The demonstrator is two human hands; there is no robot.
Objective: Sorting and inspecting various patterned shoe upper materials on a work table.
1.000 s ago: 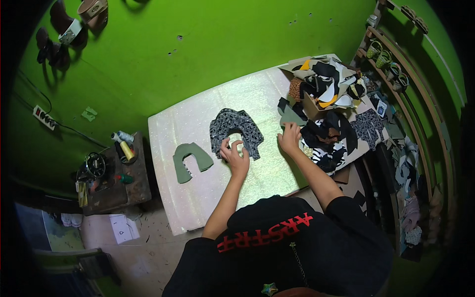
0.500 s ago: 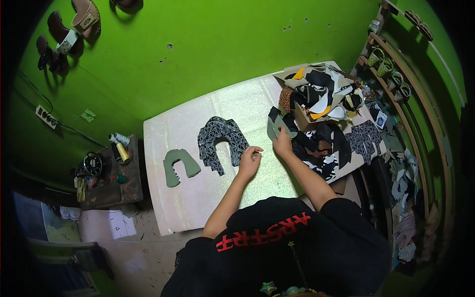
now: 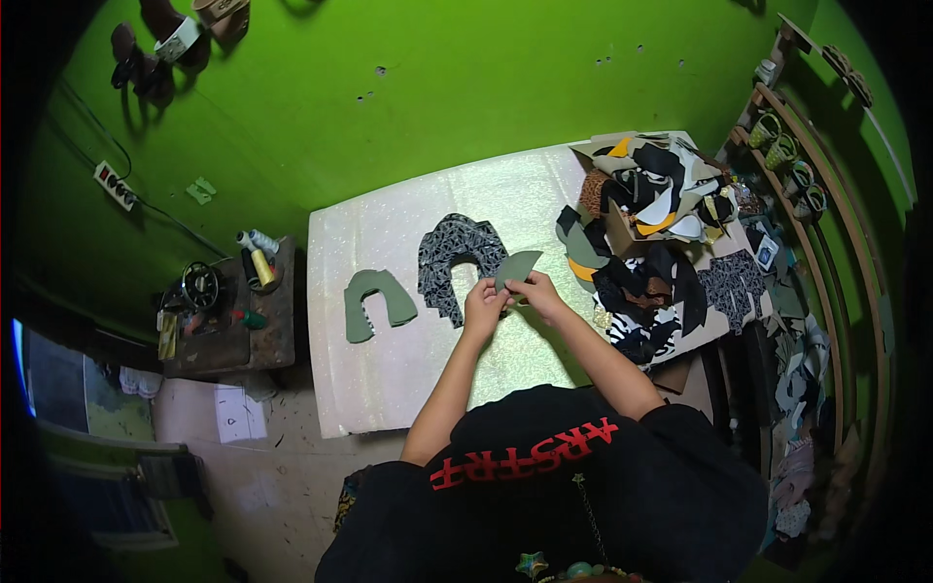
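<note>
Between my two hands is a curved olive-green cut piece (image 3: 519,266), like leather or fabric, raised above the table. My left hand (image 3: 483,305) pinches its lower left part. The fingers of my right hand (image 3: 536,295) close on its lower right edge. Just behind my left hand lies an arched stack of black-and-grey patterned pieces (image 3: 449,243). Farther left rests an arch of green pieces (image 3: 379,297). More green and black pieces (image 3: 577,245), with a yellow-orange one among them, lie to the right of my hands.
A carton (image 3: 622,231) overflowing with mixed scraps stands on the glittery white table (image 3: 364,223) at the back right. Dark scraps (image 3: 653,291) lie before it. A sewing machine (image 3: 199,287) and thread spools (image 3: 260,264) are at left; a sandal rack (image 3: 789,126) lines the right wall.
My right hand has moved left from the green pieces near the carton, bringing one along. My left hand now grips it too. The view has shifted, so the table appears farther right.
</note>
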